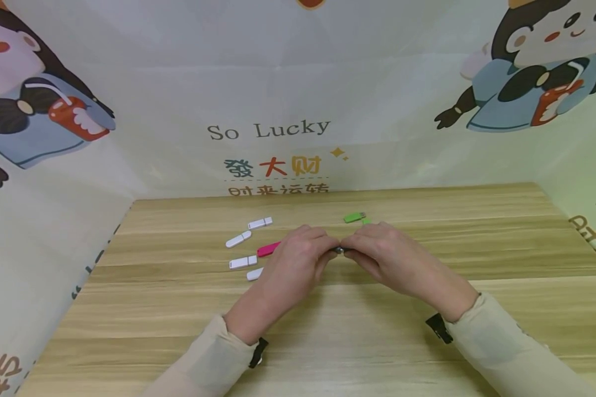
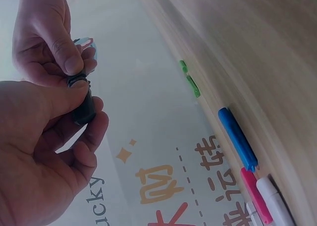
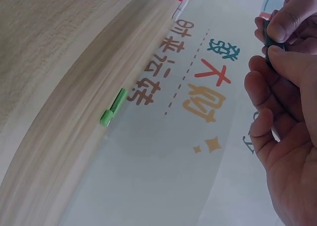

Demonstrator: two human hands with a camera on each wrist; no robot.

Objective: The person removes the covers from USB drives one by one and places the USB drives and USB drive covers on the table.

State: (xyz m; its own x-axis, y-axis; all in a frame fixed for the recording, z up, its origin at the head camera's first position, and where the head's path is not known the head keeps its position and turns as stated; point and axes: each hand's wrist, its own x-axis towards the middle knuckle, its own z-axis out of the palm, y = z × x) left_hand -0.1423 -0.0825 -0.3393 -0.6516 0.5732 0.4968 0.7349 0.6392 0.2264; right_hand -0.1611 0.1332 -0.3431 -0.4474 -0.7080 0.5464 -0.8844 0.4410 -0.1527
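Observation:
Both hands meet above the table and pinch a small black USB stick (image 2: 84, 108) between thumbs and fingers. My left hand (image 1: 298, 262) grips one end; in the left wrist view its thumb lies along the stick. The other end sits in the fingertips of my right hand (image 1: 397, 259). Fingers cover much of the stick, and only a dark, shiny bit shows in the head view. Beyond the right hand lies a green USB stick (image 1: 354, 218) with its metal plug bare. A small green cap (image 3: 106, 118) lies beside it, partly covered in the head view.
Left of the hands lie several white USB sticks (image 1: 242, 262) and a pink one (image 1: 267, 250), partly behind the left hand. A blue stick (image 2: 237, 139) shows beside them in the left wrist view. A printed cloth (image 1: 179, 138) hangs behind the wooden table (image 1: 154, 331).

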